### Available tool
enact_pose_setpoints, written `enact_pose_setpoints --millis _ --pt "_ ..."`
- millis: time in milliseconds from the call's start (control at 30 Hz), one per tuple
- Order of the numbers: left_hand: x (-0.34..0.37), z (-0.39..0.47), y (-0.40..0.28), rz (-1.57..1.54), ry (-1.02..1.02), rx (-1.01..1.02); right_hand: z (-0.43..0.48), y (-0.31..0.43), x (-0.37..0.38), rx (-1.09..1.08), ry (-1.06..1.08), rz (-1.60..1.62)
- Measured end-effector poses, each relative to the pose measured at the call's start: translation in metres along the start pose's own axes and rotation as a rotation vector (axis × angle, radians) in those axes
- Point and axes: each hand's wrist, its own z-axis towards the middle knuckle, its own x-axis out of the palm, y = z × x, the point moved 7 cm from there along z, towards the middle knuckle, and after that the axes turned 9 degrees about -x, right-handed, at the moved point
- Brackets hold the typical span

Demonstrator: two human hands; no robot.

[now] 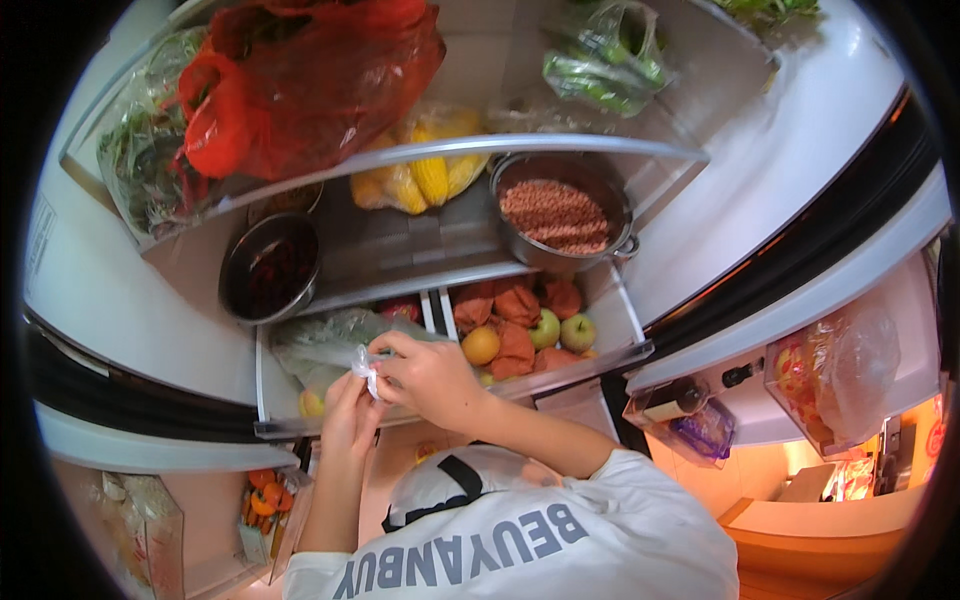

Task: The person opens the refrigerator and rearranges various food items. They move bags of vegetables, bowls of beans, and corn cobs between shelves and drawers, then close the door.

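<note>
In front of an open refrigerator, my left hand (352, 412) and my right hand (427, 379) meet over the lower left drawer. Between their fingertips they pinch the knotted white top of a plastic bag (365, 371). Just behind the hands, a clear bag of green vegetables (322, 341) lies in that drawer; whether the knot belongs to it I cannot tell. The drawer on the right (574, 365) holds apples, an orange (481, 346) and several fruits wrapped in reddish paper (516, 349).
On the shelf (405, 281) above stand a metal pot of pinkish grains (555, 216), a dark metal bowl (271, 266) and bagged corn (430, 176). Higher up lie a red plastic bag (315, 90) and bagged greens (607, 67). Both open doors carry filled bins, one with a dark bottle (679, 397).
</note>
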Motion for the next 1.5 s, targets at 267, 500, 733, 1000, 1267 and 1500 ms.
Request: enact_pose_setpoints --millis 267,500,733,1000,1267,1500 --pt "-0.039 0.001 0.01 -0.15 -0.098 0.13 0.003 -0.047 -0.038 -0.05 -0.237 -0.201" --pt "-0.012 -0.051 -0.053 0.668 -0.533 0.419 -0.016 -0.076 -0.054 0.27 0.331 0.299" --pt "0.198 -0.065 -0.134 1.312 -0.166 1.296 0.036 -0.084 -0.305 0.161 -0.677 -0.567" --pt "0.354 0.126 -0.132 1.574 -0.175 1.235 0.122 -0.139 -0.293 0.022 -0.272 -0.98" --pt "0.448 0.238 -0.06 1.846 0.026 0.7 0.113 -0.21 -0.369 0.293 -0.228 -0.912" --pt "0.441 0.209 -0.073 2.049 -0.21 1.016 0.139 -0.253 -0.364 0.282 -0.046 -0.915"
